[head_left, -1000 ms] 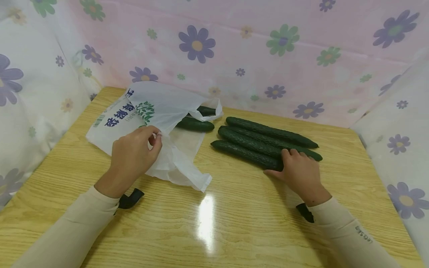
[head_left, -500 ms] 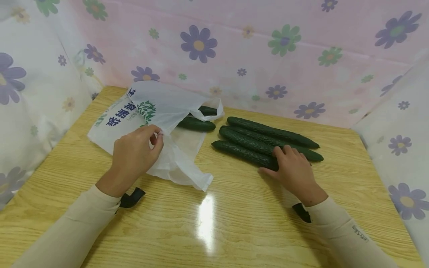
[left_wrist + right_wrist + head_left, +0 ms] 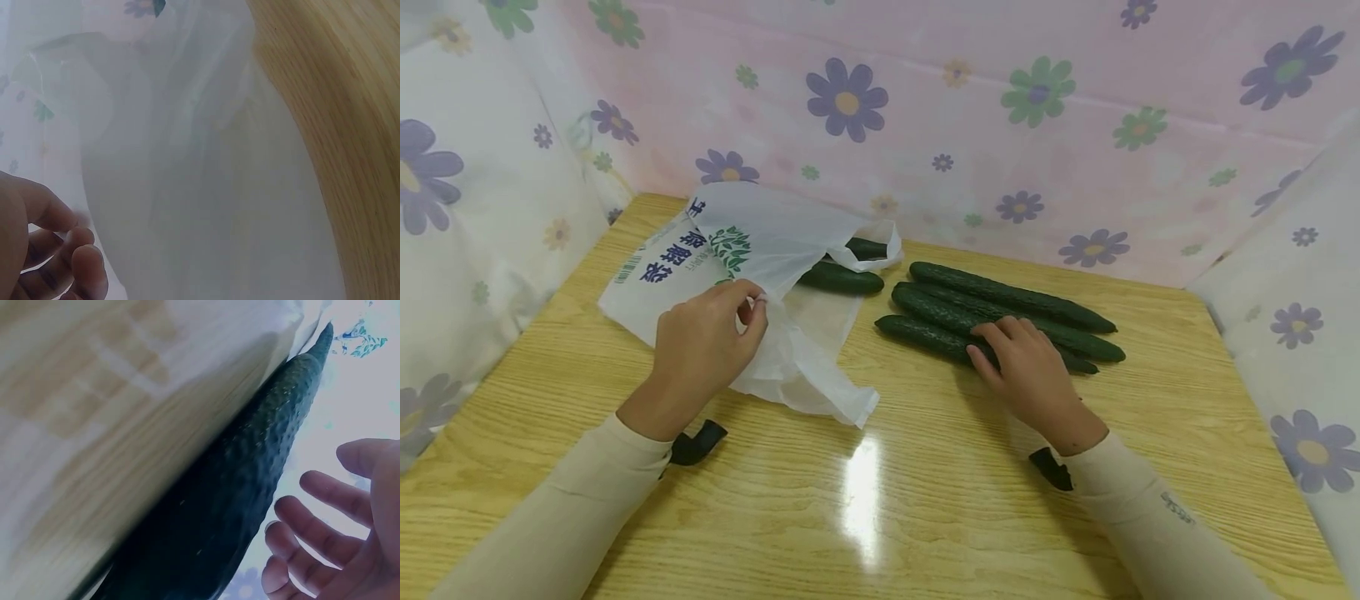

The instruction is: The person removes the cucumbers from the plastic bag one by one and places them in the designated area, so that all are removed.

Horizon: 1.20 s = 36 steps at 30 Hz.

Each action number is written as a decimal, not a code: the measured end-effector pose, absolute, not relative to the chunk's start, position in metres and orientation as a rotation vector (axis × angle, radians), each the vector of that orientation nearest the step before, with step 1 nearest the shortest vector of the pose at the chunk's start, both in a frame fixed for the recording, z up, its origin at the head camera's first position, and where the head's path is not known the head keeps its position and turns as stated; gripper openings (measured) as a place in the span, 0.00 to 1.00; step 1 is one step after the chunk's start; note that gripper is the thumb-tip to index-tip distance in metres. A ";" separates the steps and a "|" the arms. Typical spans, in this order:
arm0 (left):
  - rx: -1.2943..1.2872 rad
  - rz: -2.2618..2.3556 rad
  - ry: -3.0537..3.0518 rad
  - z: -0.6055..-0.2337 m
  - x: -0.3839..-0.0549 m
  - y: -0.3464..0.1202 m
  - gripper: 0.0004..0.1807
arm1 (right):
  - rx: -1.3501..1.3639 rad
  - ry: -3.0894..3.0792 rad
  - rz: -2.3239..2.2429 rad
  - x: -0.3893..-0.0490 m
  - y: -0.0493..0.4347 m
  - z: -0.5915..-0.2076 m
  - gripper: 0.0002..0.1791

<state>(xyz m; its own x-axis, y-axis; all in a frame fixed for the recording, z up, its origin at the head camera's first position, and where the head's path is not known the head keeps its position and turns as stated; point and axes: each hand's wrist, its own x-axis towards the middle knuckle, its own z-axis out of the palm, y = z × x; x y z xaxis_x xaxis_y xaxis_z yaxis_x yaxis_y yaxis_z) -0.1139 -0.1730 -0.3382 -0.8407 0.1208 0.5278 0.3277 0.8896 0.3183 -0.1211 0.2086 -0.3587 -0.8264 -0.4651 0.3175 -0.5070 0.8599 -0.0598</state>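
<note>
A white plastic bag [image 3: 775,212] with blue characters and a green leaf print lies on its side at the left, mouth facing right. My left hand [image 3: 703,350] pinches the edge of its opening between thumb and fingers. Two cucumbers stick partly out of the mouth, the nearer cucumber [image 3: 842,278] showing more; the rest of them is covered. Several more cucumbers lie side by side to the right. Over the front cucumber [image 3: 917,335] hovers my right hand [image 3: 1033,379], its fingers loosely bent and spread. In the right wrist view those fingers [image 3: 325,497] stand beside the bumpy cucumber [image 3: 212,487].
A wood-grain table [image 3: 775,517] carries everything. Flower-printed cloth [image 3: 925,125] hangs behind it and along both sides. The bag's loose handle [image 3: 853,404] trails on the tabletop toward the cucumbers.
My right hand has slid left along the front cucumber, from its right end to nearer its middle, uncovering that end. The left hand and bag stay as they were.
</note>
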 end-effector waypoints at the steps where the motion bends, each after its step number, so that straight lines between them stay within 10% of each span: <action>1: -0.323 -0.550 -2.545 -0.338 -0.114 -0.173 0.07 | 0.741 -2.734 0.213 -0.122 0.206 -0.359 0.16; 36: -0.308 -0.549 -2.541 -0.338 -0.113 -0.173 0.07 | 0.928 -2.797 0.308 -0.146 0.134 -0.350 0.19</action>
